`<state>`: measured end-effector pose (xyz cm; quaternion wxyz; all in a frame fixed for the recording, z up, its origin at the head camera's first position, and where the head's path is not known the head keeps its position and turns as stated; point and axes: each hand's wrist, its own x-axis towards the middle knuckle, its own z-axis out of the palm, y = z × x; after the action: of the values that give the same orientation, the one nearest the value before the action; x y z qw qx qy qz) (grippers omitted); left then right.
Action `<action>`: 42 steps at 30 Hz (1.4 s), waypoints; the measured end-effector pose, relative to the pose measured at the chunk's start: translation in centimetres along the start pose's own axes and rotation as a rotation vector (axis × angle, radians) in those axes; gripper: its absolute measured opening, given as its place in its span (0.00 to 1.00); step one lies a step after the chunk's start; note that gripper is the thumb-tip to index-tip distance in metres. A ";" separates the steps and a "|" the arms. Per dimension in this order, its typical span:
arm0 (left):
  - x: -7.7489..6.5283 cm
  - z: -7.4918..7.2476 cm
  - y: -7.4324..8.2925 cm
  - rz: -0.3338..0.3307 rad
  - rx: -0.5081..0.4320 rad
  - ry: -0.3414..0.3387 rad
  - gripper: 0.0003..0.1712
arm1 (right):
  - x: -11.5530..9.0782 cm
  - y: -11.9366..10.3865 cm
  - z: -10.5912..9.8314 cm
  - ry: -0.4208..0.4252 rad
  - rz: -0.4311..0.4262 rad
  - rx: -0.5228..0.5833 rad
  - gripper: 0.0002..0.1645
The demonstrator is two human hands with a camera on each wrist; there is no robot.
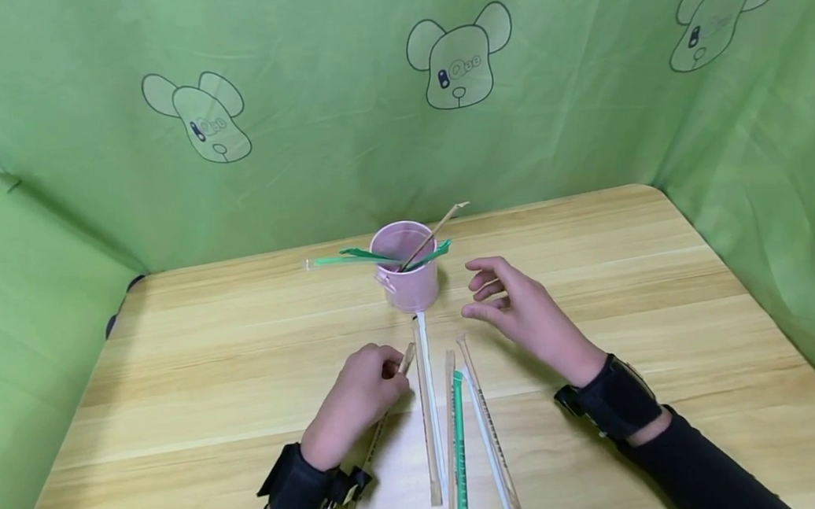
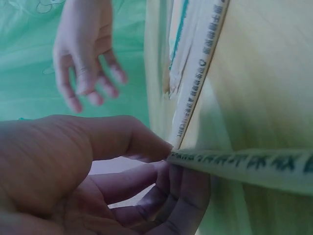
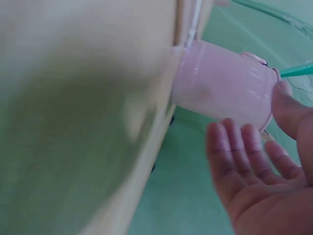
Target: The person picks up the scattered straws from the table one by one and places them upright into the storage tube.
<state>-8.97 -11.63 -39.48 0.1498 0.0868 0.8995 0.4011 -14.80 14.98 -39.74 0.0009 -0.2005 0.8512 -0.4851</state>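
In the head view my left hand [image 1: 360, 388] pinches a brown paper-wrapped straw [image 1: 378, 439] near its far end, between thumb and fingertips. Dark printing runs along that wrapper [image 2: 244, 166] in the left wrist view. A pink bucket [image 1: 413, 289] stands upright at the back of the table, with green-wrapped straws [image 1: 354, 260] and a brown-wrapped straw [image 1: 436, 233] leaning out over its rim. To the right of the bucket hovers my right hand [image 1: 525, 309], fingers relaxed and apart from it, holding nothing. The right wrist view shows this palm [image 3: 269, 200] beside the bucket wall.
Several wrapped straws lie lengthwise on the wooden table [image 1: 195, 364]: a brown one [image 1: 431, 442] beside a white one near the bucket's base, a green one [image 1: 460, 456], and further white and brown ones [image 1: 494, 430] to the right. A green curtain [image 1: 328, 134] encloses the back and sides.
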 end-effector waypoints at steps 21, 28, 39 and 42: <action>-1.8 -4.7 3.7 0.468 -0.310 0.559 0.12 | -1.6 1.2 1.2 -0.345 0.002 -0.159 0.09; -1.9 -4.7 4.2 0.687 -0.464 0.679 0.15 | -2.0 1.4 1.4 -0.379 -0.020 -0.172 0.07; -1.8 -5.4 4.3 0.848 -0.539 0.687 0.14 | -2.1 0.9 1.8 -0.395 -0.006 -0.203 0.17; -1.6 -5.9 4.6 0.865 -0.531 0.696 0.13 | -2.2 0.7 2.0 -0.406 -0.013 -0.202 0.18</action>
<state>-9.30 -13.10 -32.00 -0.3124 0.2677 0.6485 0.6405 -12.63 14.37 -41.80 0.1489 -0.2987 0.8765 -0.3469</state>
